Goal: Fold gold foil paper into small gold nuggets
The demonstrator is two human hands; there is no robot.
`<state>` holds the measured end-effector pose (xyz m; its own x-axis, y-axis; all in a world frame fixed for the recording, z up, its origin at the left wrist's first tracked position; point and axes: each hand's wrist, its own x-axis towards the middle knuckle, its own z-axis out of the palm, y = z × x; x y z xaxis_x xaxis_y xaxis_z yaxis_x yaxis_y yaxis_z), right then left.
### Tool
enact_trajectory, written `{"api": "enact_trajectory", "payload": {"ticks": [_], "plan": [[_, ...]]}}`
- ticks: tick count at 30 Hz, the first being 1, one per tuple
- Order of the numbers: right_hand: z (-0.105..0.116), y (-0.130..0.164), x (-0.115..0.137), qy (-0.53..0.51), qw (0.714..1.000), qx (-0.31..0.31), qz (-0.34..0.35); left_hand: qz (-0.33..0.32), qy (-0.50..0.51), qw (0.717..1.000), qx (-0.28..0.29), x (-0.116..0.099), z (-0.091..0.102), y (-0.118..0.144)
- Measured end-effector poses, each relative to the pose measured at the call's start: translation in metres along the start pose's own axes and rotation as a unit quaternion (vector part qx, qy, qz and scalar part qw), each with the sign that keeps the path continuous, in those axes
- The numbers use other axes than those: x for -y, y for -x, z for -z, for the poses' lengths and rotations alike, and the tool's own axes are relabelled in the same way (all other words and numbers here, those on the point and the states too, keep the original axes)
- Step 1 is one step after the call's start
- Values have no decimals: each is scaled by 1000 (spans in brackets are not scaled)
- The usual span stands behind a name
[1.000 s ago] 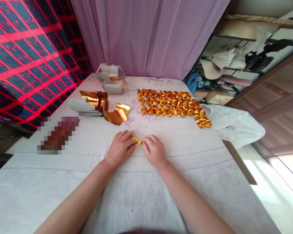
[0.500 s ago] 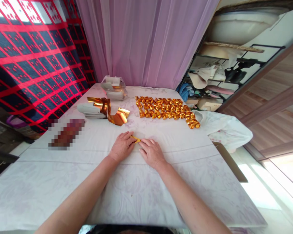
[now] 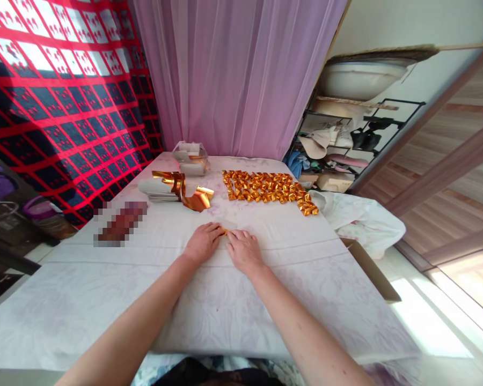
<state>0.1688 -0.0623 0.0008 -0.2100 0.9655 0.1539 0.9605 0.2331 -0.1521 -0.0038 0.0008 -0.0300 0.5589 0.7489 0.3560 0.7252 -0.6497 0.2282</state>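
We see the gold foil [image 3: 224, 231] lying on the tabletop [image 3: 290, 236], clamped between the fingers of our left hand [image 3: 202, 244] and right hand [image 3: 243, 250].

Small gold foil piece [image 3: 224, 231]: shiny, yellow-orange, folded narrow, only short strip visible. Lies low on white cloth of bench [image 3: 265, 300], near middle of scene, flat or almost flat. Pinched between fingertips of left hand [image 3: 202, 242] and right hand [image 3: 243, 250]; left hand touches it from left side, right hand from right side, both hands resting on cloth. Most of piece hidden under fingers, so exact shape cannot be told. Far from it, well apart, no contact with other gold things.
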Motion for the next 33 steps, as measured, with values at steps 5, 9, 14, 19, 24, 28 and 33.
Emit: {"api": "enact_trajectory", "payload": {"ticks": [5, 9, 14, 19, 24, 28, 33], "plan": [[2, -1, 1, 8, 1000, 9, 3, 12, -6, 999, 32, -1, 1, 1], [4, -2, -3, 5, 1000, 17, 13, 7, -7, 998, 55, 1, 5, 4], [9, -2, -14, -8, 998, 30, 52, -17, -3, 997, 79, 7, 13, 14], [7, -4, -25, -25, 995, 17, 91, -33, -7, 995, 92, 9, 22, 20], [2, -4, -25, -4, 995, 6, 102, -31, -14, 995, 99, 7, 23, 21], [4, -7, -21, 2, 995, 16, 98, -23, -20, 994, 108, 1, 23, 25], [5, -11, -22, -8, 995, 31, 98, -46, -56, 994, 87, -4, 25, 26]]}}
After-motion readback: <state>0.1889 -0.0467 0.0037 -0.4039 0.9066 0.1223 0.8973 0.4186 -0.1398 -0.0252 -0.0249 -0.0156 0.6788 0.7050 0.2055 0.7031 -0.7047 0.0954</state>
